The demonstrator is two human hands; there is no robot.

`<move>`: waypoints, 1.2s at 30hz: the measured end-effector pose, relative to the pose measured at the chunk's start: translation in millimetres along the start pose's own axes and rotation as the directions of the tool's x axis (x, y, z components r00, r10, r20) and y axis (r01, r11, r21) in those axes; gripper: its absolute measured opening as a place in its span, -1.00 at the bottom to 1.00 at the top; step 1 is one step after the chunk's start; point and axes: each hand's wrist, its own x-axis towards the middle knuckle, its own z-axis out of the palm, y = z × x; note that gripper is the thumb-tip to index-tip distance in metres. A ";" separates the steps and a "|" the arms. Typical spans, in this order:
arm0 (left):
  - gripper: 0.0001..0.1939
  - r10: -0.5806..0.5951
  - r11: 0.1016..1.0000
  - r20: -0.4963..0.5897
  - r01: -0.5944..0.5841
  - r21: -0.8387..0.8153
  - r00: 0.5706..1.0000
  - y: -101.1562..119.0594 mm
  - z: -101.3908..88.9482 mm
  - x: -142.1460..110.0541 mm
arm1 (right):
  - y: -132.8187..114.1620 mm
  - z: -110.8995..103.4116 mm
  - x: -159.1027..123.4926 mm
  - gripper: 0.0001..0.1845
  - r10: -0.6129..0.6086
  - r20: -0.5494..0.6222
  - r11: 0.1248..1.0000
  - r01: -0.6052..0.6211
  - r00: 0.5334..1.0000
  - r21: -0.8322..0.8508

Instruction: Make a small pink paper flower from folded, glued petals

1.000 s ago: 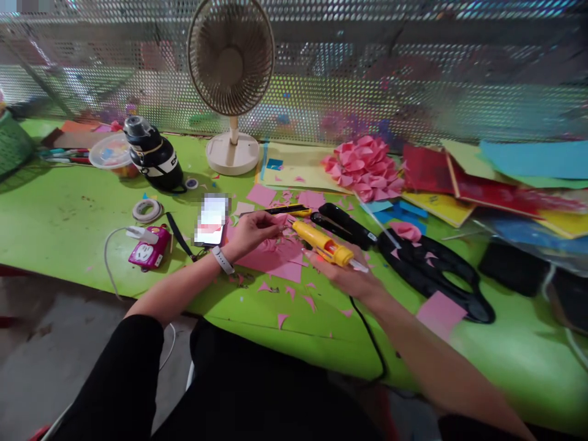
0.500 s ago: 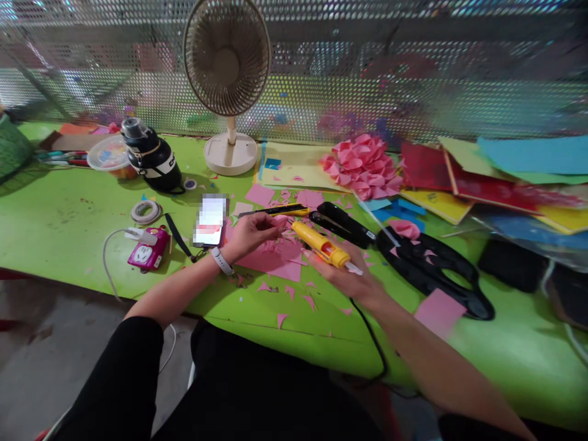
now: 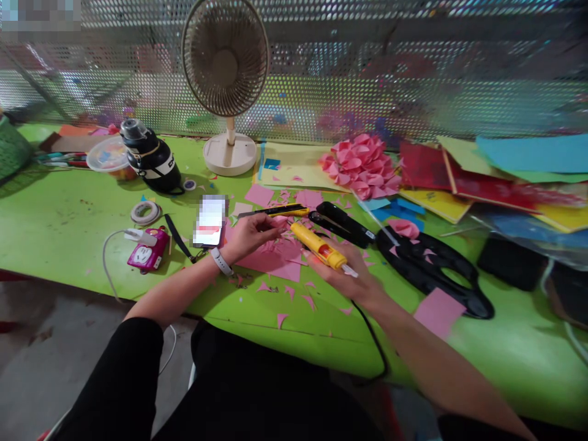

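Note:
In my right hand (image 3: 342, 269) is a yellow hot glue gun (image 3: 316, 245), a clear glue stick poking out of its rear end. Its nozzle points left, close to the fingertips of my left hand (image 3: 260, 236). Those fingers pinch a small pink paper piece (image 3: 283, 222), partly hidden by them. Beneath both hands lie pink paper sheets (image 3: 289, 266) and many small pink scraps. Just behind them rests a yellow and black utility knife (image 3: 294, 210). A black flat hair-iron-like tool (image 3: 342, 225) lies beyond my right hand.
A pile of folded pink paper petals (image 3: 362, 165) sits behind. To the left are a phone (image 3: 210, 220), a tape roll (image 3: 146, 212), a pink power adapter (image 3: 149, 251) and a black bottle (image 3: 151, 156). A fan (image 3: 229, 153) stands at the back; a black handled object (image 3: 432, 269) lies right.
The glue gun has shifted very slightly left and down at its rear, its nozzle still beside the pink paper. My left hand has barely moved.

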 end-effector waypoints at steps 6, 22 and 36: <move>-0.60 -0.010 1.000 -0.010 0.010 0.010 1.000 2.2 0.1 -0.9 | -4.4 -1.5 0.0 -0.69 0.076 0.031 0.996 -0.077 0.997 0.037; -0.59 -0.005 1.000 -0.002 0.005 -0.020 1.000 5.7 0.5 -1.4 | -19.6 -6.0 4.2 -0.66 0.092 0.040 0.996 -0.092 0.995 0.008; -0.59 -0.019 1.000 -0.005 0.019 -0.025 1.000 0.5 0.2 -1.5 | -25.3 -8.2 3.7 -0.62 0.076 0.054 0.997 -0.077 0.996 0.016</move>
